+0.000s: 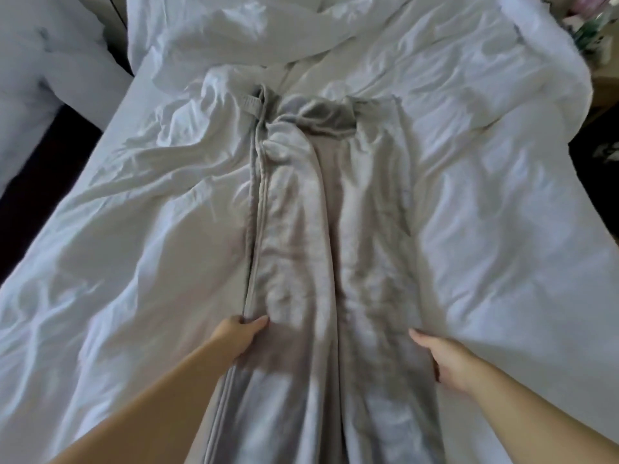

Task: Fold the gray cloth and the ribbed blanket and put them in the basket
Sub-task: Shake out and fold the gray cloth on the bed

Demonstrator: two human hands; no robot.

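The gray cloth (328,249) lies as a long, wrinkled strip down the middle of the bed, bunched at its far end and running off the frame's bottom edge. My left hand (239,334) grips the cloth's left hemmed edge, thumb on top and fingers tucked under the fold. My right hand (442,358) holds the cloth's right edge, its fingers curled under the fabric. No ribbed blanket or basket is in view.
White crumpled bedding (134,229) covers the whole bed, heaped higher at the far end (301,35). Dark floor (30,182) shows past the left edge of the bed. A wooden surface with small items (596,38) stands at the top right.
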